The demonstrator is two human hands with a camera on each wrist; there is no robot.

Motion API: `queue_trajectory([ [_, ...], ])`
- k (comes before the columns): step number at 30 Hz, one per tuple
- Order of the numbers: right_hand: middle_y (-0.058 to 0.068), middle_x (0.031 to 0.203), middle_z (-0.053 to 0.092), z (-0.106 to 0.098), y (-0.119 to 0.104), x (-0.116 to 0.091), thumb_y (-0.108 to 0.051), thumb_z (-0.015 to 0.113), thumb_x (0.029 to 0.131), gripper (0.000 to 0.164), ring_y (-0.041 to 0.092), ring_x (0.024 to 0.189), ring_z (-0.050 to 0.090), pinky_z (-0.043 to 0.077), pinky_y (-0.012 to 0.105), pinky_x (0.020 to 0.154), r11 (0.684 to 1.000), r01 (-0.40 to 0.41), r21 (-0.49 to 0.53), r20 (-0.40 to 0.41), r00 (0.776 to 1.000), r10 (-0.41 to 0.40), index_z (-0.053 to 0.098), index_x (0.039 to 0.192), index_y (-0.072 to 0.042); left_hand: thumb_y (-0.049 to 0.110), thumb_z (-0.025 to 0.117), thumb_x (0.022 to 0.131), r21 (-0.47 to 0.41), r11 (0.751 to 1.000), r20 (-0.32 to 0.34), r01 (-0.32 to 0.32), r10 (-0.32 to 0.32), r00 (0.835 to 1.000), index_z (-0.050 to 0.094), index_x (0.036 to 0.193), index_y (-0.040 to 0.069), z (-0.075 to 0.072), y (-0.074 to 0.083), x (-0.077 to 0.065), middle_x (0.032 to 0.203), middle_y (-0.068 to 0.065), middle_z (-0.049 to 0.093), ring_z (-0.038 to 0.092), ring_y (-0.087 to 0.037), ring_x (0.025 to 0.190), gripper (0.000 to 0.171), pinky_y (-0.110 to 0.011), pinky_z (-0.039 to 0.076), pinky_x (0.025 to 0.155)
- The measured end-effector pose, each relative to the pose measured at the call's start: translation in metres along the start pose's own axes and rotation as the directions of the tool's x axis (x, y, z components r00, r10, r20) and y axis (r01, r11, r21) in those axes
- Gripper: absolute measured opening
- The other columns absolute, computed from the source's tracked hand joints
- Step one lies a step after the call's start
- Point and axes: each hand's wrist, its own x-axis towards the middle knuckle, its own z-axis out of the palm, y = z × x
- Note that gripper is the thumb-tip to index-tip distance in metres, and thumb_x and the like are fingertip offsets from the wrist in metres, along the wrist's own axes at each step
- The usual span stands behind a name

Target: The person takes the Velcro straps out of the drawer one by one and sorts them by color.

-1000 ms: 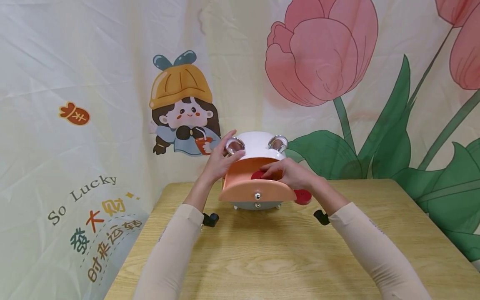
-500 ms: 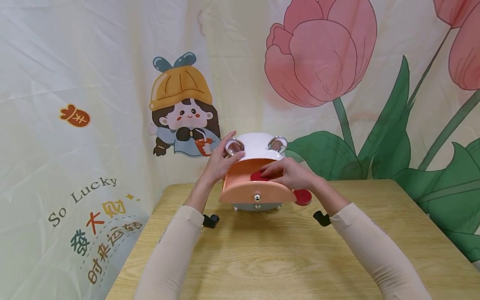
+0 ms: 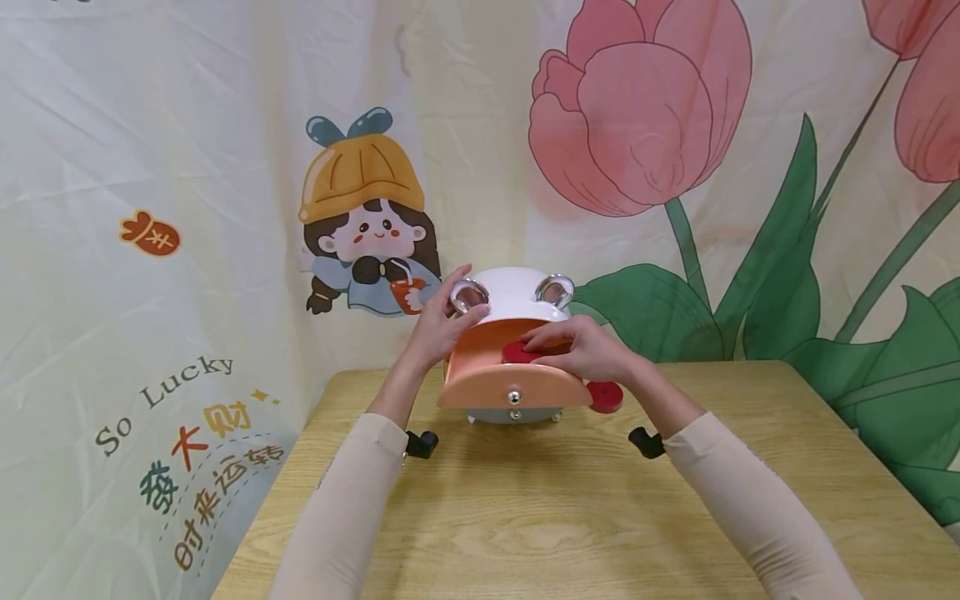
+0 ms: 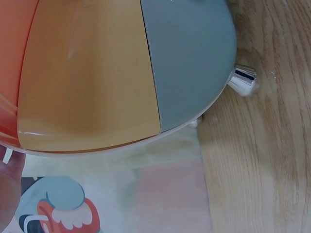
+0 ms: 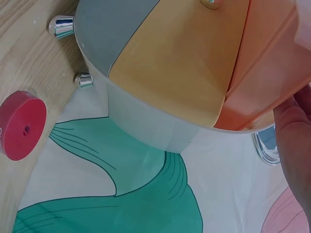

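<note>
From my remote seat I see the right hand (image 3: 588, 350) pinching a red disc (image 3: 514, 354) behind the front of the pulled-out orange drawer (image 3: 480, 387). The left hand (image 3: 441, 327) grips the white case (image 3: 516, 292) by a silver ring (image 3: 469, 286), and another red wheel (image 3: 606, 397) sits on the wooden table (image 3: 517, 517), to the case's right.

a wooden table (image 3: 517, 517) bears a footed box (image 3: 513, 293) and red disc (image 3: 605, 397).
</note>
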Motion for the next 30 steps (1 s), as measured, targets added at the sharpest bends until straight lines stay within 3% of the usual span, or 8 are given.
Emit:
queue_trajectory([
  [7,0.005,0.129,0.074,0.0,-0.002,-0.004,-0.017,0.082,0.091,0.026,0.026,0.124,0.065,0.058,0.045,0.095,1.0,0.021,0.009,-0.053,0.998,-0.02,0.081,0.117,-0.014,0.024,0.074,0.098,-0.011,1.0,0.02,0.023,-0.023,1.0,0.034,0.163,0.029,0.0,0.021,-0.007,0.145,-0.017,0.053,0.053,-0.037,0.136,0.076,-0.057,0.046,0.113],
  [13,0.009,0.131,0.072,-0.003,-0.004,-0.007,-0.014,0.082,0.09,0.026,0.028,0.12,0.066,0.06,0.04,0.094,0.998,0.04,0.058,-0.114,0.993,-0.034,0.08,0.116,-0.01,0.021,0.075,0.097,-0.021,1.0,0.009,0.016,-0.016,1.0,0.037,0.162,0.026,0.0,0.032,-0.012,0.137,-0.018,0.059,0.058,-0.036,0.128,0.074,-0.056,0.045,0.114],
  [26,0.011,0.133,0.07,-0.004,-0.008,-0.008,-0.01,0.082,0.09,0.025,0.029,0.117,0.067,0.061,0.03,0.089,0.985,0.115,0.127,-0.193,0.977,-0.09,0.078,0.115,-0.009,0.024,0.075,0.097,-0.009,1.0,0.01,0.013,-0.013,1.0,0.037,0.161,0.028,0.0,0.029,-0.011,0.137,-0.018,0.058,0.059,-0.038,0.126,0.074,-0.057,0.046,0.113],
  [30,0.013,0.138,0.068,-0.006,-0.008,-0.01,-0.009,0.081,0.09,0.024,0.029,0.125,0.065,0.06,0.036,0.094,0.985,0.132,0.113,-0.23,0.968,-0.104,0.076,0.113,-0.008,0.027,0.076,0.097,-0.006,1.0,0.001,0.009,-0.009,1.0,0.036,0.162,0.03,0.0,0.012,-0.003,0.137,-0.015,0.059,0.059,-0.036,0.125,0.076,-0.056,0.047,0.111],
])
